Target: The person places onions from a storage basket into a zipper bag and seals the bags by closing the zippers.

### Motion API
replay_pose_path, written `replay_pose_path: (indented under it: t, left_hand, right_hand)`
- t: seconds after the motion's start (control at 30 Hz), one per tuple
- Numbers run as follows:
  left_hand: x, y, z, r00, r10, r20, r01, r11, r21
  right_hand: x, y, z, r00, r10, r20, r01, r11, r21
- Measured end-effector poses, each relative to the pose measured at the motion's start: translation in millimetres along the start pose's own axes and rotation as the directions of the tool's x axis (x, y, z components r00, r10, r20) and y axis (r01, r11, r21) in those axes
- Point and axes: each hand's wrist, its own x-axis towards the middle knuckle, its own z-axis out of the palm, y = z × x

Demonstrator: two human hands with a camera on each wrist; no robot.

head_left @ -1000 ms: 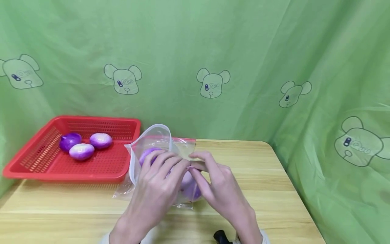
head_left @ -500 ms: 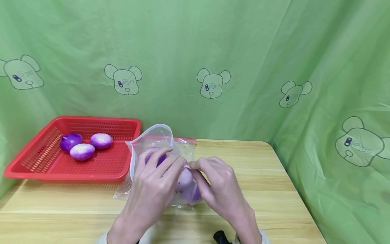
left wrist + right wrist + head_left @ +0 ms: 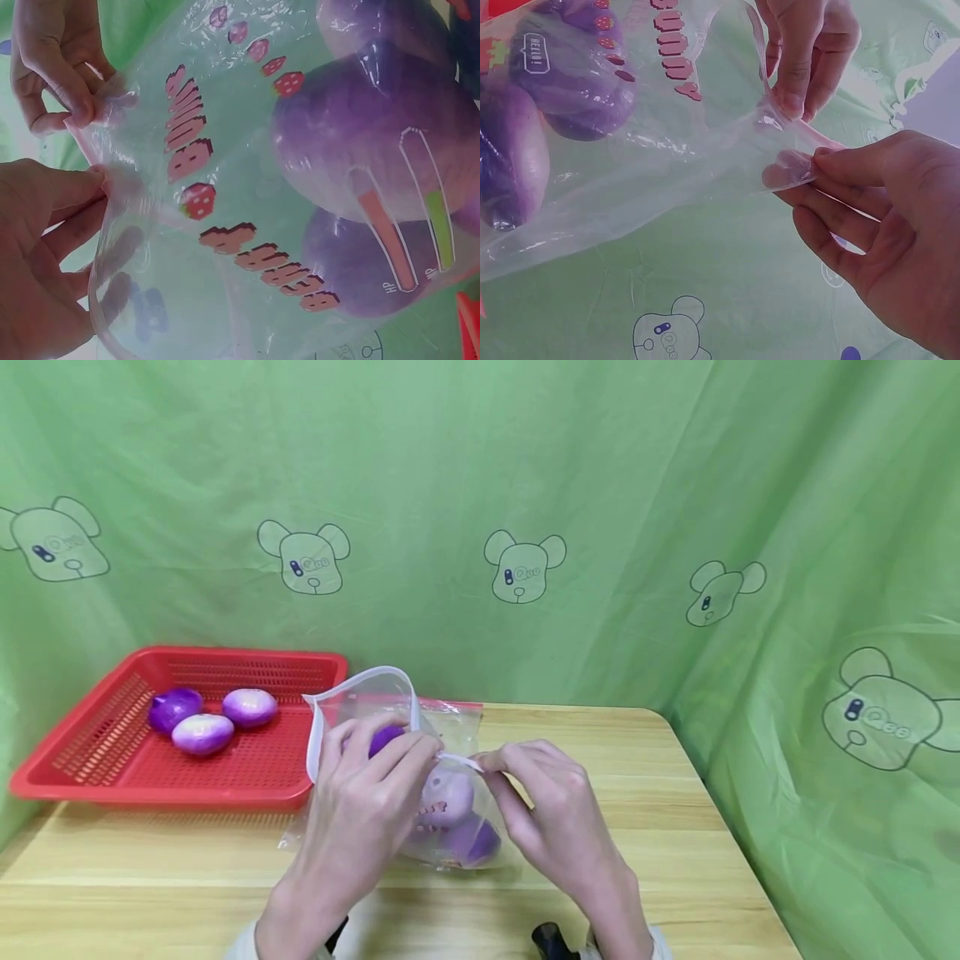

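Between my hands a clear zip bag (image 3: pixel 446 793), printed with pink letters and strawberries, stands tilted with its mouth gaping toward the left. Several purple onions (image 3: pixel 375 135) show through its plastic. My left hand (image 3: pixel 375 793) pinches the white zip rim with thumb and fingers at the middle of the mouth; in the left wrist view this pinch shows at the bag's edge. My right hand (image 3: pixel 551 814) pinches the end of that zip strip at the right corner, as the right wrist view also shows. A short pressed stretch of strip (image 3: pixel 459 762) runs between the two hands.
To the left, a red plastic basket (image 3: pixel 202 793) holds three purple-and-white onions (image 3: pixel 203 734). Another clear bag with a red strip (image 3: pixel 468 704) lies flat beneath the filled one on the wooden table (image 3: pixel 637 793). A green curtain (image 3: pixel 435 460) hangs behind.
My left hand has slid left along the zip rim, away from the right hand. The right hand now pinches the strip's end, and more of the strip and onions shows between them.
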Motion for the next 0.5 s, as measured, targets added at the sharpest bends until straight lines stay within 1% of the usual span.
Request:
replay_pose_path:
  t: [0.23,0.5]
  left_hand:
    - [-1.2,-3.6,-2.4,0.999,-0.006,0.042,0.006,1.0,-0.017]
    - [-2.1,-11.2,-2.1,0.999,-0.014,0.046,0.015,1.0,-0.019]
  right_hand:
    - [-0.6,1.0,-2.2,1.0,0.016,0.004,-0.016,1.0,0.011]
    - [-1.5,2.7,-5.2,1.0,0.026,-0.004,-0.026,1.0,0.004]
